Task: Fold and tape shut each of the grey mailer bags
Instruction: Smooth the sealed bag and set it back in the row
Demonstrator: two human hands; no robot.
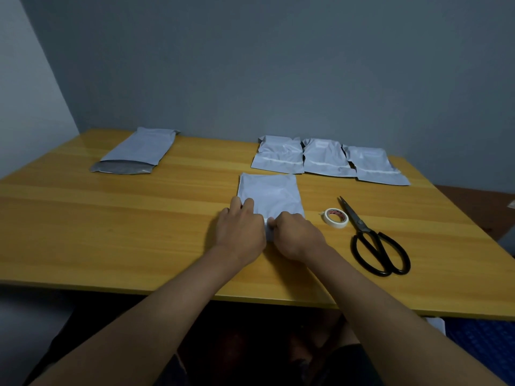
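Both hands rest side by side on the near end of a flat grey plastic mailer bag (269, 194) lying on the yellow wooden table (111, 224). The left hand (240, 232) presses down with curled fingers on the bag's near left corner; the right hand (296, 235) pinches the bag's near edge. The bag's long axis runs away from the hands, its far end pointing toward three folded, taped grey mailer bags (326, 160). Right of the right hand lie a white tape roll (336, 217) and black-handled scissors (373, 240). Far left of the left hand lies an open grey mailer bag (139, 151).
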